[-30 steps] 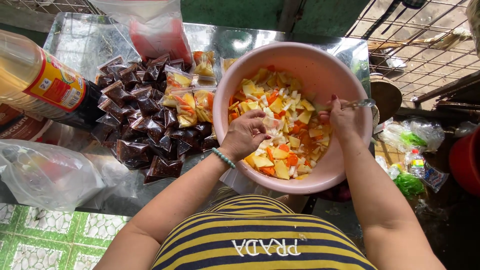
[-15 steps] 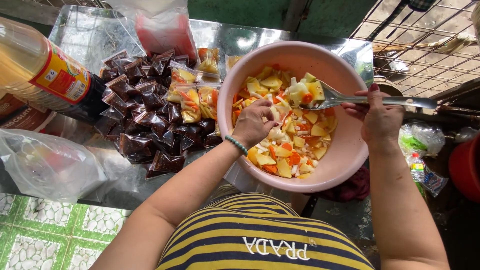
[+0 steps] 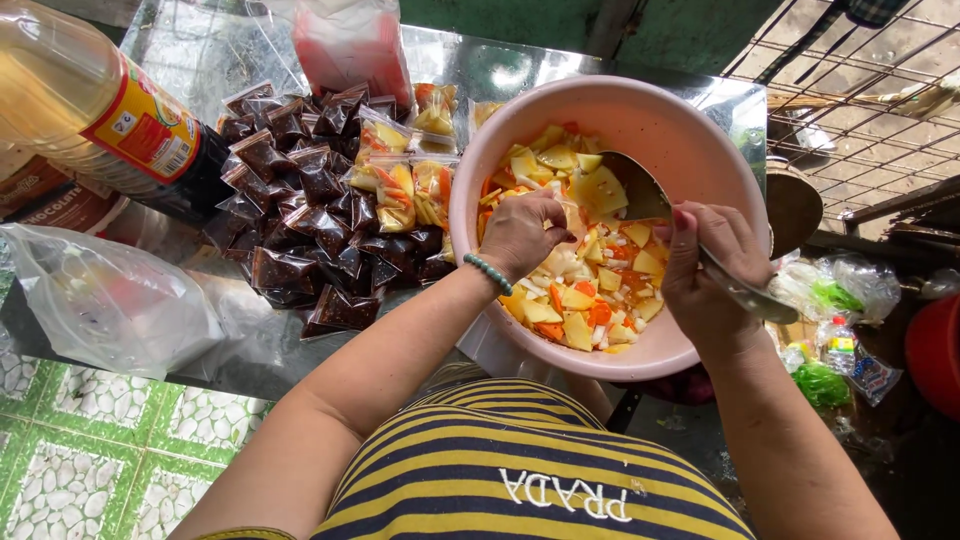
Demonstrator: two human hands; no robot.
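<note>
My left hand [image 3: 520,232] pinches wet, slippery fruit [image 3: 575,300] from above; my right hand [image 3: 705,265] fingers wrap the stiff spoon [image 3: 690,235] handle.

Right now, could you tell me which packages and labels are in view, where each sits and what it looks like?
Oil bottle: top left, lying down, clear with yellow liquid, red and yellow label.
Dark sauce packets: heap left of the pink bowl, small clear bags.
Fruit packets: between heap and bowl, yellow-orange pieces.
Clear bag: left edge, crumpled.
Red-tinted bag: top centre.
</note>
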